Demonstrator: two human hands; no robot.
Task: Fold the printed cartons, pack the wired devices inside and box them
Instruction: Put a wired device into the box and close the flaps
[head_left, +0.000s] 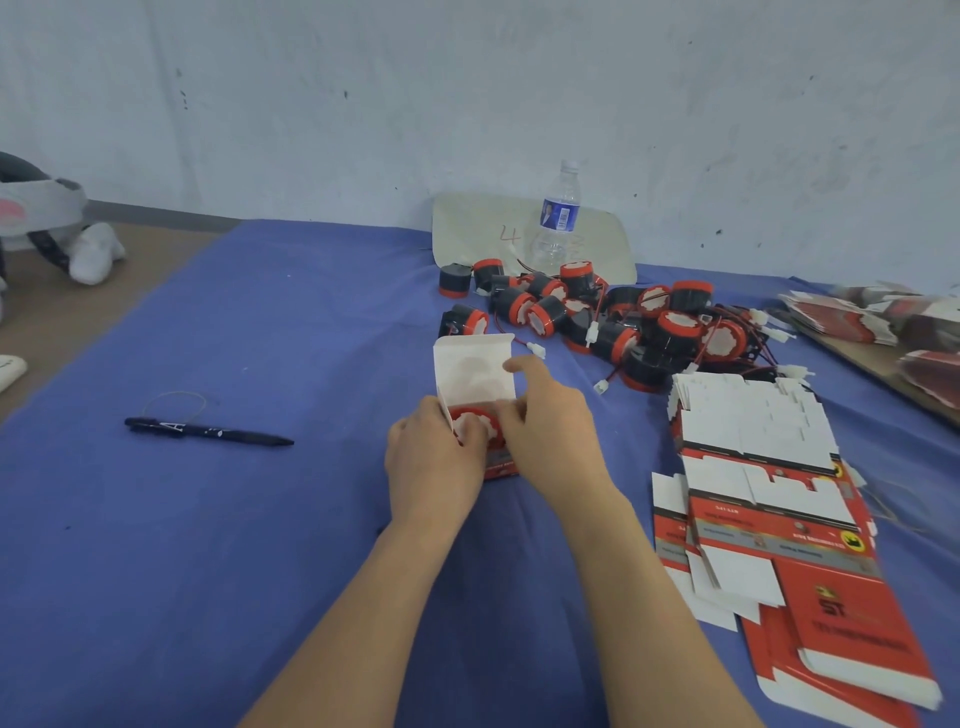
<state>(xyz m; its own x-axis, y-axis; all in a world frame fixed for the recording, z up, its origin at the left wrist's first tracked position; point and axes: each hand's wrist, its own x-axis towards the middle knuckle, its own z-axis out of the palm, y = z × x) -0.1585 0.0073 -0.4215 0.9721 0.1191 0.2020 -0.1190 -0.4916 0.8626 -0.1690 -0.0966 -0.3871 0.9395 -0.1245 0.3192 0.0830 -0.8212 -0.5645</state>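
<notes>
My fingers (508, 415) are holding a carton (474, 371) of thin paperboard, matt white inside, with a smooth red plastic device (470, 422) sitting in it. A matt blue cloth (311, 322) is covering the tabletop (156, 571), and the flat cartons (789, 525) are showing smooth printed red faces.

One pen (208, 431) at left, one water bottle (558, 218) up top, one open carton (472, 374) mid-frame. Loose devices (675, 322) upper right, easily fifteen-plus; flat cartons (769, 519) too stacked to count.

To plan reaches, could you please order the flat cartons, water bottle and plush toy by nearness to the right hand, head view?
1. flat cartons, just right of the right hand
2. water bottle, by the wall
3. plush toy, far left
</notes>
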